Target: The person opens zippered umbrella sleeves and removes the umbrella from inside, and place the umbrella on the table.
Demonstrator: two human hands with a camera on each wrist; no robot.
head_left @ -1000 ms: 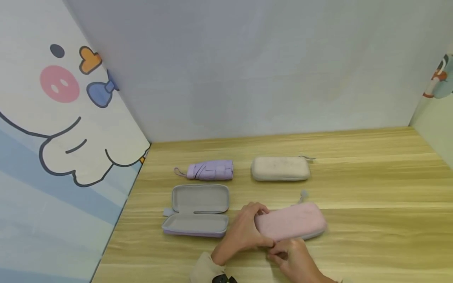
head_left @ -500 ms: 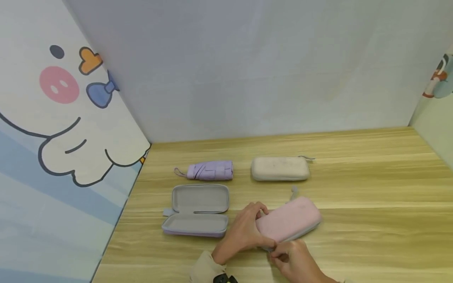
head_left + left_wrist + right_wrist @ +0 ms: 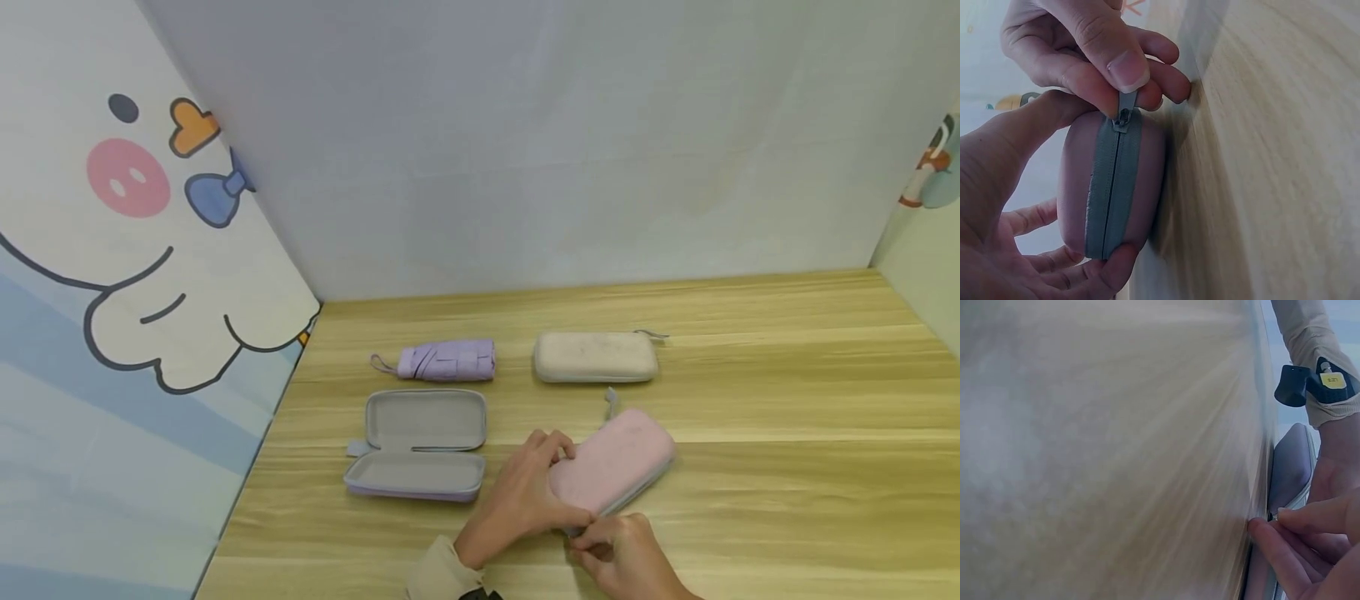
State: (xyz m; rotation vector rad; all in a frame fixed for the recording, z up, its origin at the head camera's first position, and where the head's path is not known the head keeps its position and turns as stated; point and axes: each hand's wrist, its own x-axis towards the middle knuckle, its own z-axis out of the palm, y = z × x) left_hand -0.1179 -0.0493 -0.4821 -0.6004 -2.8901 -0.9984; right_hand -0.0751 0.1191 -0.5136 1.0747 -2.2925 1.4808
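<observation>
A pink zippered case (image 3: 615, 462) lies at a slant on the table. My left hand (image 3: 517, 500) grips its near left end, the thumb on the near side and fingers on the far side. Close by, my right hand (image 3: 633, 554) pinches the zipper pull (image 3: 1127, 101) between thumb and forefinger. In the left wrist view the grey zipper (image 3: 1110, 187) runs down the end of the case, and its teeth are closed below the slider. A small grey tab (image 3: 611, 398) sticks out from the far side.
Left of my hands, a lilac case (image 3: 416, 475) lies unzipped and spread open, showing its grey lining. Behind it rests a folded lilac umbrella (image 3: 450, 361) with a wrist loop. A cream zippered case (image 3: 596, 357) lies further back, beyond the pink one. Printed panels border the table (image 3: 787, 500).
The pink case has turned anticlockwise, its far right end swinging away and leftward. Both hands keep their hold on the case and the zipper pull, hardly moving.
</observation>
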